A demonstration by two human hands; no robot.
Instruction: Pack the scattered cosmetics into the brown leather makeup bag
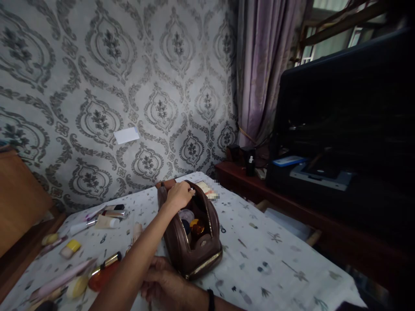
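A brown cosmetic bag [207, 252] with gold zips stands unzipped on the table. Inside it are an amber glass bottle [197, 229], a round clear-lidded container [186, 215] and a dark item. My left hand [180, 195] is closed at the far end of the bag's opening, fingers curled over the rim; its fingertips are partly hidden. A small shiny spot shows at its fingers. Lower down, beneath my left forearm, my right hand [165, 280] is beside the bag's left side with fingers curled. Whatever it may hold is hidden.
Makeup lies on the left of the patterned tablecloth [259, 259]: a cream tube [106, 222], a yellow-capped bottle [70, 249], an orange bottle with a gold-and-black cap [103, 274], sponges and brushes. Behind the bag is a pale packet [204, 188]. A large black printer [337, 121] stands right.
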